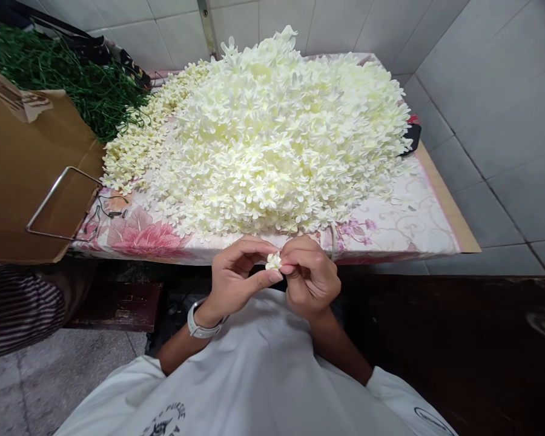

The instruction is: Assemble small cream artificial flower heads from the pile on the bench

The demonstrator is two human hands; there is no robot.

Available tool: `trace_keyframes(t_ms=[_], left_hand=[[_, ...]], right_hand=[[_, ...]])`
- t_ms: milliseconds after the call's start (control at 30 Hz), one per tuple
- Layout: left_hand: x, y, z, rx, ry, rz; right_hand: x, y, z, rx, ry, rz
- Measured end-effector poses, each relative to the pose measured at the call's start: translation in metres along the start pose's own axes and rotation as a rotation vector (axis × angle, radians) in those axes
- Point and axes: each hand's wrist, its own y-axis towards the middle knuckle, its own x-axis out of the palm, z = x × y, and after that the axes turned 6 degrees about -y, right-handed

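A small white artificial flower (273,261) is pinched between my two hands, just in front of the table's near edge. My left hand (238,275), with a pale watch strap at its wrist, holds it between thumb and forefinger from the left. From the other side, the curled fingers of my right hand (312,274) grip it by thumb and fingertips. Right behind them rises a big heap of white artificial flowers (272,139). A flatter pile of smaller cream flowers (134,145) lies to its left.
Green wiry stems (63,79) are massed at the left, behind a brown cardboard sheet (27,175) with a metal wire frame (49,197). The flowered tablecloth (149,236) covers the table. A black object (412,138) sits at the heap's right, near the tiled wall (504,109).
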Motion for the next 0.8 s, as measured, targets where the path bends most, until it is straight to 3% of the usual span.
trace_keyframes(t_ms=[200, 333, 467, 600, 800], left_hand=[[-0.002, 0.003, 0.002, 0.028, 0.049, 0.059], [-0.004, 0.0, 0.0, -0.035, 0.094, 0.129], [-0.002, -0.005, -0.002, -0.116, 0.12, 0.127], [-0.002, -0.008, -0.002, -0.102, 0.149, 0.146], [-0.008, -0.011, 0.0, -0.169, 0.119, 0.056]], right_hand=[[0.003, -0.002, -0.002, 0.136, 0.085, 0.064], [0.005, 0.004, -0.005, 0.284, 0.202, 0.059], [0.005, 0.009, -0.007, 0.39, 0.348, 0.046], [0.004, 0.009, -0.007, 0.424, 0.423, -0.004], [0.005, 0.009, -0.008, 0.388, 0.436, 0.026]])
